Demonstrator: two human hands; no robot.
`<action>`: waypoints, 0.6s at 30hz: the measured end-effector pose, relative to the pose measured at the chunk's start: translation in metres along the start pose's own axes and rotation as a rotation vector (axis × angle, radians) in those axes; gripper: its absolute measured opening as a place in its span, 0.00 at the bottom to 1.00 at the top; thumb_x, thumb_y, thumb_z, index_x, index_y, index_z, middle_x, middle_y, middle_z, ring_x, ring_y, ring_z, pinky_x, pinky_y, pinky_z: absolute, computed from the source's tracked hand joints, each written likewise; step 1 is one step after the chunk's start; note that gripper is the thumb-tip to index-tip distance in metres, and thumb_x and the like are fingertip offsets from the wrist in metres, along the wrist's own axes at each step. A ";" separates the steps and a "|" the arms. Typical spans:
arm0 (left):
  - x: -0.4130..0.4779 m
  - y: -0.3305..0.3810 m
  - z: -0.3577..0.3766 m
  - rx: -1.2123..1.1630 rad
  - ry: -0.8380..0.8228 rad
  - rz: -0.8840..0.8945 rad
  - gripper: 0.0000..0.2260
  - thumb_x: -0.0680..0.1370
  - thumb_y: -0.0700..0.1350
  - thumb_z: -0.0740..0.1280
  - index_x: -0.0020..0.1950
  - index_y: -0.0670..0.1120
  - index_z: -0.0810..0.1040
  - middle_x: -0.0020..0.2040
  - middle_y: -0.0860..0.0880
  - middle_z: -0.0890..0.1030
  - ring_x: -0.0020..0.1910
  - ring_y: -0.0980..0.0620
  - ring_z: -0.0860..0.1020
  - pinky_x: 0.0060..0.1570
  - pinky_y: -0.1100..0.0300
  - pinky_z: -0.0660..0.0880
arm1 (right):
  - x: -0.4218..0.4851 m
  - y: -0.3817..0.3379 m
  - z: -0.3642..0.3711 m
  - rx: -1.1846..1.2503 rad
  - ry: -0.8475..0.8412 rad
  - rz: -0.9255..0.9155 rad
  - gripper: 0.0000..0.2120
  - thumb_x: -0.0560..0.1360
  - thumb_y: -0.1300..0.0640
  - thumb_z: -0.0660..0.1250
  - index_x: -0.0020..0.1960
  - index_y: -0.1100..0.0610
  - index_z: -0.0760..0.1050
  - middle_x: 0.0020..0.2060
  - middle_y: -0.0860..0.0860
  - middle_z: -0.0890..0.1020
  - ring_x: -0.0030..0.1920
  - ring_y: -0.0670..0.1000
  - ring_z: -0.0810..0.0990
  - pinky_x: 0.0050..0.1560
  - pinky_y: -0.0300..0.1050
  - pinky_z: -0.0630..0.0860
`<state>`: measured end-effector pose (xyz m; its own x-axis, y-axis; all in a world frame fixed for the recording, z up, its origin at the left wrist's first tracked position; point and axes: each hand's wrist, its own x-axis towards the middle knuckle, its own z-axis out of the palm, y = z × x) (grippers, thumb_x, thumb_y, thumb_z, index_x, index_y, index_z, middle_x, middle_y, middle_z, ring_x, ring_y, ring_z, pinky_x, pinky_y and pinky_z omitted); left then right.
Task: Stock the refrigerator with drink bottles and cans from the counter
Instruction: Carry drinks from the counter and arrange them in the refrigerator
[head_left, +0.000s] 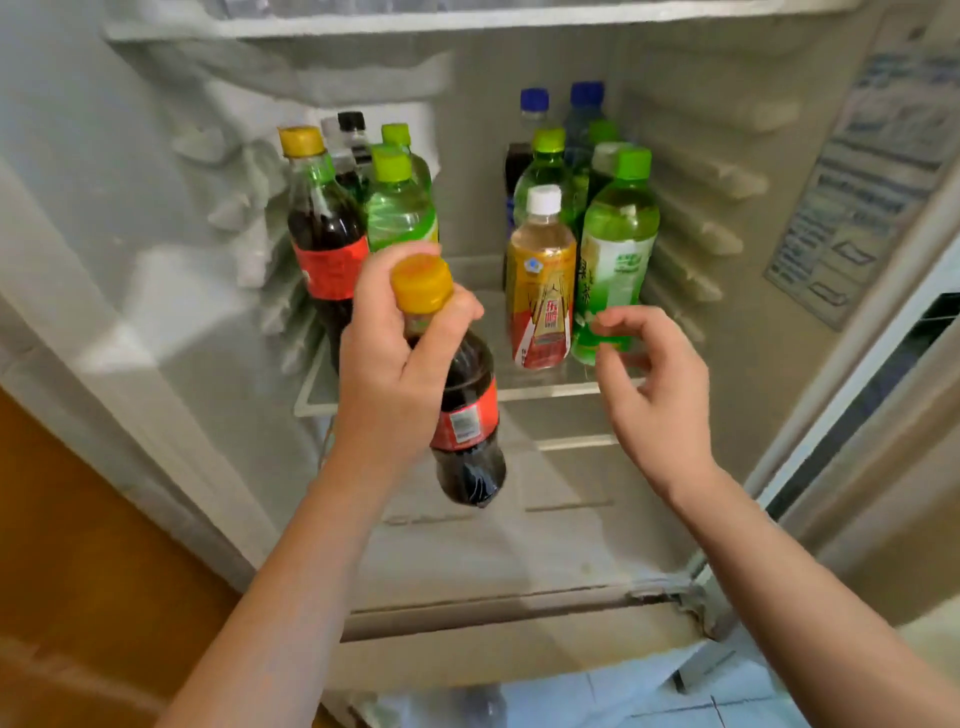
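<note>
The left hand (400, 358) gripped the cola bottle (470, 410), the right hand (657, 387) was empty, and the bottle needed to go gently into the gap on the shelf (550, 388).

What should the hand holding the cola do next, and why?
Probably lift the cola bottle forward and stand it in the bare middle of the glass shelf. The left hand grips its neck, it hangs just outside the shelf, and a gap shows between the shelved cola and the yellow tea bottle.

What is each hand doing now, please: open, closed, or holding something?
Left hand: grips the cola bottle by its neck.
Right hand: open, fingers loosely curled, holding nothing.
</note>
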<state>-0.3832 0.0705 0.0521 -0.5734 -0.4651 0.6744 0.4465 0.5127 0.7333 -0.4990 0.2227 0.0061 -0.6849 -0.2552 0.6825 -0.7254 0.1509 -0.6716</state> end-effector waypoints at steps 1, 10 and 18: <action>0.015 -0.003 0.001 -0.023 -0.007 0.028 0.10 0.76 0.48 0.64 0.56 0.56 0.69 0.44 0.46 0.81 0.45 0.53 0.80 0.52 0.60 0.75 | 0.012 -0.002 0.004 -0.025 0.037 -0.026 0.10 0.73 0.62 0.62 0.52 0.54 0.76 0.47 0.44 0.78 0.49 0.42 0.76 0.50 0.39 0.75; 0.093 -0.022 0.017 0.072 -0.014 0.125 0.10 0.78 0.49 0.62 0.58 0.49 0.68 0.45 0.46 0.81 0.45 0.60 0.80 0.50 0.70 0.72 | 0.074 -0.011 0.008 -0.283 0.247 -0.181 0.09 0.70 0.65 0.64 0.50 0.63 0.77 0.52 0.57 0.78 0.56 0.55 0.75 0.58 0.43 0.67; 0.122 -0.032 0.030 0.133 0.020 0.081 0.09 0.78 0.48 0.63 0.57 0.49 0.69 0.46 0.45 0.81 0.46 0.55 0.80 0.48 0.67 0.73 | 0.101 -0.008 0.012 -0.346 0.161 -0.105 0.12 0.71 0.63 0.67 0.55 0.61 0.76 0.57 0.56 0.75 0.60 0.54 0.72 0.60 0.41 0.64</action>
<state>-0.4874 0.0190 0.1083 -0.5247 -0.4321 0.7335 0.3949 0.6398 0.6594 -0.5621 0.1846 0.0769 -0.5875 -0.1372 0.7975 -0.7535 0.4521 -0.4774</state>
